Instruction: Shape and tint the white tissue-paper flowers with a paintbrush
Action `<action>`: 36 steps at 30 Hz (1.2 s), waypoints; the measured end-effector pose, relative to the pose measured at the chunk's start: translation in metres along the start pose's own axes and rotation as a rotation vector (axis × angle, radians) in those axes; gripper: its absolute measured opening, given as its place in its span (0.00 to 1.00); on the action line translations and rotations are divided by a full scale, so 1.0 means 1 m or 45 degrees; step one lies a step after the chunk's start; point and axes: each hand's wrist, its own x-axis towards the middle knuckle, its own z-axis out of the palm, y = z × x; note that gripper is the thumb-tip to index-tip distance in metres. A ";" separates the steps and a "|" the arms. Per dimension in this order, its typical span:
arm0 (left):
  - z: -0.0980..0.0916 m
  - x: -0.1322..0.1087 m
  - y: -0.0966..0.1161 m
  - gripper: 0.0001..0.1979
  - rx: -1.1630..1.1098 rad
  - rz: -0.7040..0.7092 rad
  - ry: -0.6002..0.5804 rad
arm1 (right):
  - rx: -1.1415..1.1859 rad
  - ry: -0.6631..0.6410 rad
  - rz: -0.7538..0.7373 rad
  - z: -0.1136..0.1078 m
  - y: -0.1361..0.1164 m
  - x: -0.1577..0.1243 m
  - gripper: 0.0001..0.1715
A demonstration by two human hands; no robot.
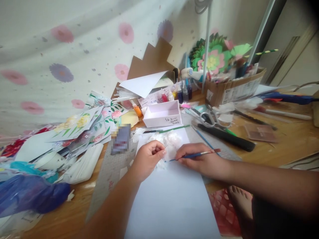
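A thin blue brush (196, 155) is held in my right hand (203, 161), its fingers closed round it and its tip pointing left. My left hand (149, 159) is closed in a pinch beside a fluffy white pile (171, 139); what it pinches is too small to make out. The pile lies on a long white paper sheet (171, 202), just beyond both hands. The brush tip is low over the sheet, close to my left fingertips. Under the sheet is a grey mat (106, 179).
Behind the sheet stand a white box (161, 114) and small paint bottles (184, 93). Scissors (211, 118) and a black tool (226, 137) lie right. Painted flower cards (79, 124) and a blue bag (32, 196) are left. A cardboard box (231, 89) stands back right.
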 end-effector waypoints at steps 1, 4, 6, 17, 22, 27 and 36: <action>0.002 0.000 -0.001 0.05 0.034 -0.001 0.003 | 0.010 0.013 0.013 -0.001 0.000 0.000 0.08; 0.003 -0.002 -0.002 0.05 0.133 -0.007 0.026 | 0.091 0.064 0.097 -0.004 0.001 -0.001 0.08; 0.003 -0.003 -0.001 0.05 0.195 0.000 0.043 | 0.188 0.144 0.146 -0.006 0.002 0.000 0.08; 0.002 -0.003 -0.004 0.04 0.346 0.062 0.071 | -0.010 0.188 0.027 0.004 0.005 0.006 0.07; 0.000 -0.003 -0.006 0.03 0.359 0.079 0.070 | -0.100 0.138 0.028 0.005 0.005 0.007 0.06; -0.002 -0.003 -0.005 0.05 0.375 0.084 0.052 | -0.256 -0.010 0.004 0.005 0.000 0.007 0.07; -0.009 -0.006 -0.007 0.10 0.412 0.099 -0.076 | -0.222 -0.049 -0.053 0.003 0.002 0.005 0.07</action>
